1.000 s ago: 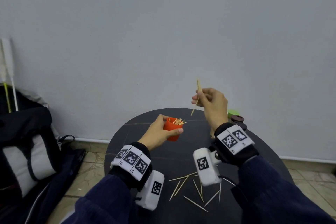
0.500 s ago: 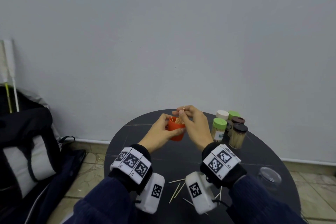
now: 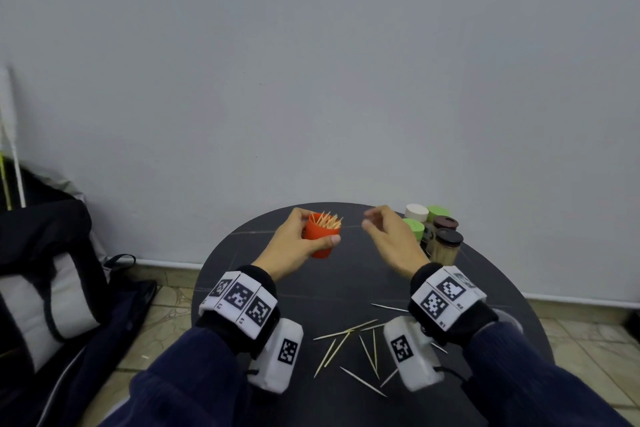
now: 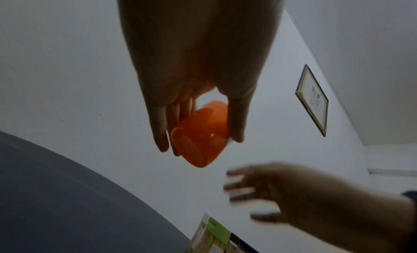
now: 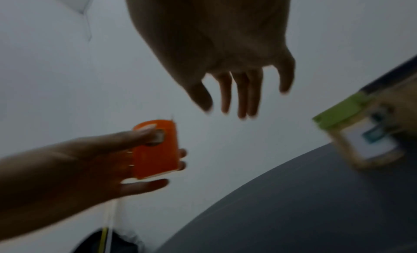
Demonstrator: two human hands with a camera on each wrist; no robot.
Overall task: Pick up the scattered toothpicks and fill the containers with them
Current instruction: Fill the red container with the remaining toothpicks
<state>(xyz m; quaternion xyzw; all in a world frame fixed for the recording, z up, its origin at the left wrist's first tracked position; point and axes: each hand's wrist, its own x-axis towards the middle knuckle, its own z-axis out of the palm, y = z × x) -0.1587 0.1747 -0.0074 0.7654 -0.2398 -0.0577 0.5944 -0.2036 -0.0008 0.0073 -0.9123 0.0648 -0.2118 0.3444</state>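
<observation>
My left hand (image 3: 298, 246) grips a small orange container (image 3: 320, 236) above the far part of the round black table (image 3: 346, 291); toothpicks (image 3: 327, 219) stick out of its top. The left wrist view shows the orange container (image 4: 200, 135) from below, held between my thumb and fingers. My right hand (image 3: 388, 236) hovers just right of it, fingers loose and spread, holding nothing. The right wrist view shows the right hand's fingers (image 5: 239, 93) straight and apart, with the orange container (image 5: 155, 150) lower left. Several loose toothpicks (image 3: 356, 347) lie scattered on the table near me.
A cluster of lidded toothpick jars (image 3: 433, 232) with green, white and brown lids stands at the table's far right. A clear lid (image 3: 505, 319) lies behind my right wrist. A dark bag (image 3: 45, 288) sits on the floor at the left, by the wall.
My right hand carried a toothpick down into the orange container, let it go, and has now drawn away to the right with spread, empty fingers. My left hand keeps holding the container.
</observation>
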